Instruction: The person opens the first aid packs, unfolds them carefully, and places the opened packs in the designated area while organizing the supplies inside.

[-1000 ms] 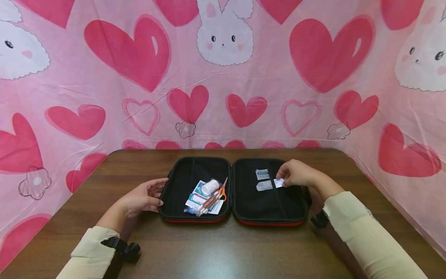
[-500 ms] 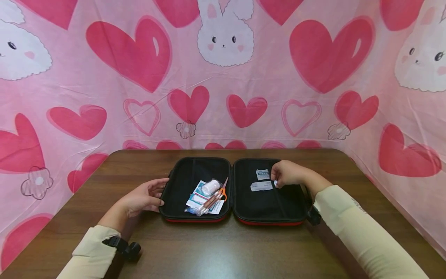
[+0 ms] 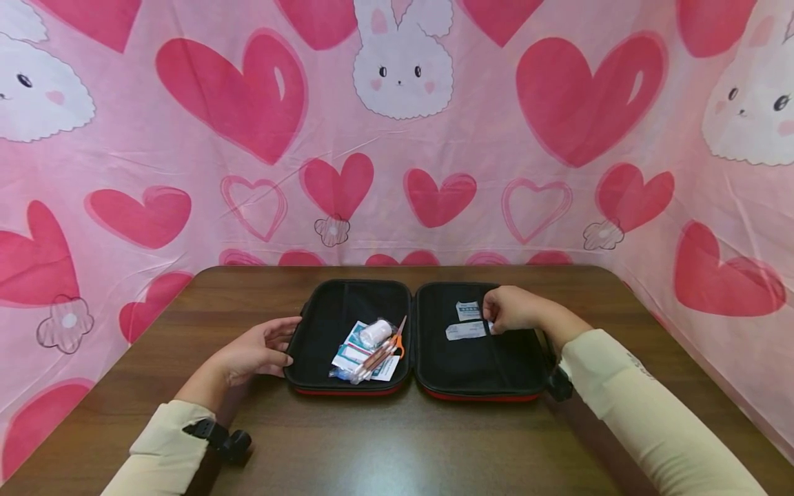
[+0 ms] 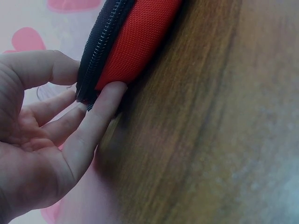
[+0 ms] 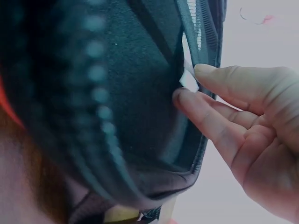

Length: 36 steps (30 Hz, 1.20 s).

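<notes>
A black zip case with red outer sides lies unfolded on the table. My left hand grips its left edge; in the left wrist view the thumb presses the red fabric side and a finger touches the zip. At the mesh pocket in the right half, my right hand pinches the end of a white packet. Most of that packet shows through the mesh. Just behind it another small packet sits in the pocket.
In the case's left half lie a white bandage roll, orange-handled scissors, a bundle of cotton swabs and several flat packets. Brown table surrounds the case. A pink heart-print cloth hangs behind.
My right hand has moved left with the packet, which now reaches further under the mesh; in the last half second it barely moves. The left hand has stayed at the case edge.
</notes>
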Each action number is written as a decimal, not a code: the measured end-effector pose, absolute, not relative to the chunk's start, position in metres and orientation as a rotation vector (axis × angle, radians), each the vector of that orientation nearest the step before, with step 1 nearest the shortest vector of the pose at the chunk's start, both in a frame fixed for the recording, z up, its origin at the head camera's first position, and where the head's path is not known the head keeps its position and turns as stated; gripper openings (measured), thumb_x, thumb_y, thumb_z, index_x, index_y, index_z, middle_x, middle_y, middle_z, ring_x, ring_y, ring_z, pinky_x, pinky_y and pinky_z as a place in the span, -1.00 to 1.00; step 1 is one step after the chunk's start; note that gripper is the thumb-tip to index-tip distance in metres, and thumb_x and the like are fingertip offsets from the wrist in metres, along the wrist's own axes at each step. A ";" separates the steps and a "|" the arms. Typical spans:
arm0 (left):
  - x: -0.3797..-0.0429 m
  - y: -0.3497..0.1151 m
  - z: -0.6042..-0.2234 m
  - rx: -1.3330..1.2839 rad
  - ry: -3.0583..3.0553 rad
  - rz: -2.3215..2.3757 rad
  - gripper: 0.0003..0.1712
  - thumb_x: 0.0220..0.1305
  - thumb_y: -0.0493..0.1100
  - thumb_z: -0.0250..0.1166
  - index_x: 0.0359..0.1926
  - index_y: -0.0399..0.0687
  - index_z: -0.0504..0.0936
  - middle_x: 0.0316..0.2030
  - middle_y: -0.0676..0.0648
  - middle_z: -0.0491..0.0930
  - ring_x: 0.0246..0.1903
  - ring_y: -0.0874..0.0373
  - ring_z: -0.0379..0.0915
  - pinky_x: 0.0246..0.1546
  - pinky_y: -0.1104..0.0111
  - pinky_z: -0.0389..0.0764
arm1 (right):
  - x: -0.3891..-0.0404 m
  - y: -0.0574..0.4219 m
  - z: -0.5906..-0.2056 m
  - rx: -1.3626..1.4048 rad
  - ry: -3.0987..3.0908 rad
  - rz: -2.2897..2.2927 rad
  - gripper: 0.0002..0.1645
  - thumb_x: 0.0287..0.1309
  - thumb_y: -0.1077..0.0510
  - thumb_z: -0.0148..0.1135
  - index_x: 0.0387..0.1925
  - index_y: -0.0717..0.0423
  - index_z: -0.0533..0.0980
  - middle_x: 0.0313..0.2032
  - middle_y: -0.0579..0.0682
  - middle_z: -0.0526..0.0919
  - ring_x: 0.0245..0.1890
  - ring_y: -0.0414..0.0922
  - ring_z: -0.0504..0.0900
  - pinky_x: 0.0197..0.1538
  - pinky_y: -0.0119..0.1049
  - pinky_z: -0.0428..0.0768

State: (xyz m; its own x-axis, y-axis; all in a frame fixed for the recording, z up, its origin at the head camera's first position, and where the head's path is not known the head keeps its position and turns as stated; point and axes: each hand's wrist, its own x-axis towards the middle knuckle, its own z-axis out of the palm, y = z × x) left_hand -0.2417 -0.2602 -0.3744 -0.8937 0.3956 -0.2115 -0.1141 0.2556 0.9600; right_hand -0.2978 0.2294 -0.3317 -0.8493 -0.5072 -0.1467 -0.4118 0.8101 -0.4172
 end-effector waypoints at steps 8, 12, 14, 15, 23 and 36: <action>-0.241 -0.259 -0.374 0.259 2.118 1.681 -0.02 0.11 -0.48 0.28 0.49 -0.25 0.00 0.36 -0.45 0.11 -0.01 -0.02 0.45 -0.17 0.11 0.67 | -0.294 0.232 -0.319 -0.787 2.733 -0.584 -0.80 -0.07 0.34 0.43 -0.36 0.20 0.57 -0.42 -0.05 0.62 -0.38 -0.17 0.56 -0.23 -0.22 0.62; -0.241 -0.259 -0.374 0.259 2.113 1.686 -0.02 0.11 -0.49 0.28 0.49 -0.26 0.00 0.36 -0.45 0.12 -0.01 -0.02 0.45 -0.16 0.10 0.67 | -0.294 0.231 -0.314 -0.811 2.719 -0.606 -0.79 -0.05 0.34 0.43 -0.32 0.22 0.58 -0.40 -0.05 0.63 -0.37 -0.17 0.57 -0.21 -0.22 0.63; -0.241 -0.259 -0.374 0.259 2.111 1.689 -0.02 0.11 -0.49 0.28 0.49 -0.26 0.00 0.36 -0.45 0.12 -0.01 -0.02 0.45 -0.16 0.09 0.67 | -0.294 0.230 -0.313 -0.829 2.716 -0.616 -0.78 -0.05 0.33 0.44 -0.31 0.22 0.58 -0.40 -0.05 0.63 -0.37 -0.17 0.58 -0.22 -0.23 0.63; -0.241 -0.259 -0.374 0.259 2.110 1.689 -0.02 0.11 -0.49 0.28 0.49 -0.26 0.00 0.36 -0.45 0.13 0.00 -0.02 0.45 -0.16 0.09 0.67 | -0.295 0.230 -0.312 -0.840 2.717 -0.625 -0.78 -0.05 0.33 0.44 -0.32 0.23 0.58 -0.41 -0.06 0.64 -0.37 -0.17 0.58 -0.23 -0.23 0.63; -0.241 -0.259 -0.374 0.250 2.120 1.683 -0.02 0.10 -0.48 0.29 0.49 -0.25 0.01 0.37 -0.45 0.11 0.01 -0.03 0.44 -0.16 0.09 0.67 | -0.293 0.218 -0.310 -0.928 2.736 -0.756 -0.72 -0.03 0.23 0.47 -0.28 0.29 0.60 -0.41 -0.07 0.67 -0.38 -0.18 0.62 -0.24 -0.27 0.64; -0.240 -0.259 -0.373 0.244 2.128 1.682 -0.02 0.10 -0.47 0.30 0.49 -0.24 0.02 0.36 -0.45 0.14 0.01 -0.04 0.44 -0.15 0.10 0.67 | -0.293 0.188 -0.308 -1.037 2.617 -0.884 -0.63 0.03 0.17 0.46 -0.13 0.28 0.64 -0.23 0.14 0.71 -0.28 -0.13 0.68 -0.20 -0.29 0.65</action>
State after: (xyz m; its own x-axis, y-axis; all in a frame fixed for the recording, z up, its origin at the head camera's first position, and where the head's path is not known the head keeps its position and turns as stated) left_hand -0.2399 -0.2590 -0.3728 -0.8985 0.3847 -0.2113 -0.1167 0.2547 0.9599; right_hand -0.2925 0.1884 -0.3083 -0.7371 -0.6745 0.0408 -0.5610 0.5772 -0.5934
